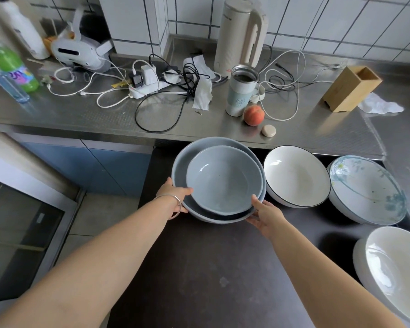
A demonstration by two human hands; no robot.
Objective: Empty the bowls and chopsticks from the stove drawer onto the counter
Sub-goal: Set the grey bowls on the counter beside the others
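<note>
Two nested grey-blue bowls [223, 183] are tilted up over the open dark drawer [199, 268], just below the steel counter's front edge [199, 136]. My left hand [175, 197], with a bangle at the wrist, grips the stack's left rim. Along its lower right rim lies my right hand [263, 215], fingers under the bowls. Still in the drawer stand a white bowl with a dark rim [296, 176], a floral bowl [367, 188] and a white bowl stack [395, 271]. No chopsticks are in view.
The counter holds a power strip with tangled cables [149, 88], a tumbler [240, 91], a peach [253, 115], a kettle-like jug [242, 34], a wooden holder [350, 88], bottles [7, 67] and a headset [78, 52]. An oven door [17, 233] stands at the left.
</note>
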